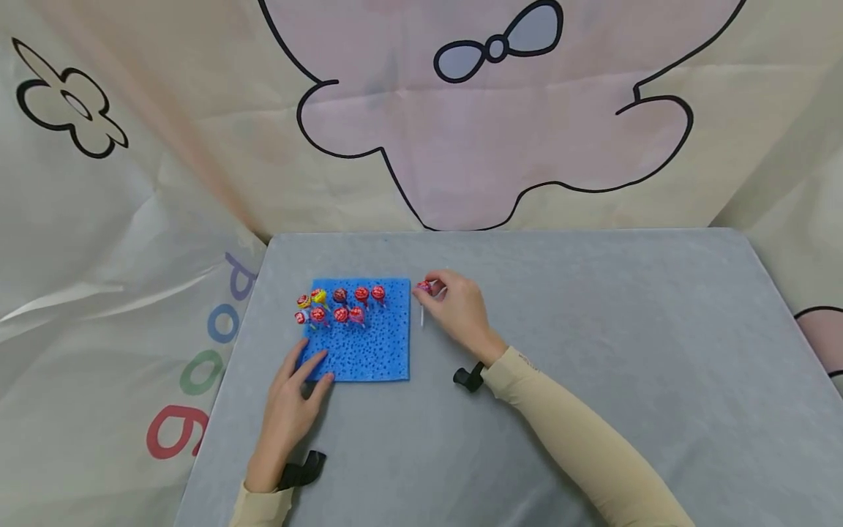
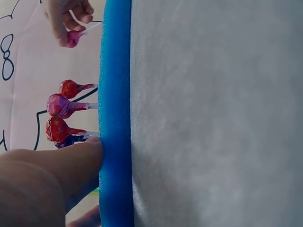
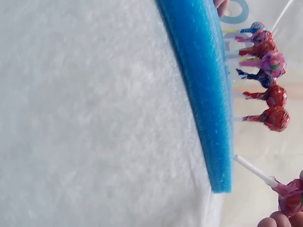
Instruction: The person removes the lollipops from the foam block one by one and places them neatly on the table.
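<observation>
Mid-frame in the head view, the right hand [image 1: 462,311] pinches a pink lollipop [image 1: 424,286], stick down, just right of the blue foam board [image 1: 378,359]. Lower left, the left hand [image 1: 287,410] rests spread fingers on its corner, below two rows of standing lollipops [image 1: 340,315].

We wear a beige left sleeve [image 1: 262,508] at seven o'clock and a matching right sleeve [image 1: 586,439] between four and five; a curved black left wrist piece [image 1: 306,468] shows at seven, a black right wrist piece [image 1: 469,378] at five.
</observation>
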Available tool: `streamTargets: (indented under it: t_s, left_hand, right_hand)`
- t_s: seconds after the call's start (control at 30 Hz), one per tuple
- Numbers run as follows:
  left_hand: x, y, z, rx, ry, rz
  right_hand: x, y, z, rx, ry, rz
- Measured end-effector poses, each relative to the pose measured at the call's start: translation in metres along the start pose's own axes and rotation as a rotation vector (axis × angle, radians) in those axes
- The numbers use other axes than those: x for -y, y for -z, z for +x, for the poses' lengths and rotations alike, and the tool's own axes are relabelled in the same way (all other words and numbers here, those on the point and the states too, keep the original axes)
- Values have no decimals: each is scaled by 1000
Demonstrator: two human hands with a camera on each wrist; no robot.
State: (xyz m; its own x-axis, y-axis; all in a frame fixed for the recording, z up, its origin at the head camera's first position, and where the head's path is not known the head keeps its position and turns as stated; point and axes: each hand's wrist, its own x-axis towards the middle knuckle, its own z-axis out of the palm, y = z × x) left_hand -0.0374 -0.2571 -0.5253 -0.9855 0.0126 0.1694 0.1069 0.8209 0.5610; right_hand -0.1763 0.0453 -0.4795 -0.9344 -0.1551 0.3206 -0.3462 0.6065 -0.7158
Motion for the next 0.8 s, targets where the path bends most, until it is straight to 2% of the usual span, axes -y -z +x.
streamTargets:
  t_s: [0.27, 0.47, 0.6, 0.8]
  left_hand:
    - [1, 1, 0, -6, 3, 8]
    - [1, 1, 1, 0, 0, 8]
    - [0, 0, 1, 21, 24, 4]
    - [0, 1, 0, 33, 36, -7]
  right_hand:
    - [-9, -5, 10, 57, -112, -28]
    - [-16, -12, 19, 107, -157, -58]
    - [-19, -15, 24, 148, -182, -70]
    - [-24, -20, 28, 203, -191, -111]
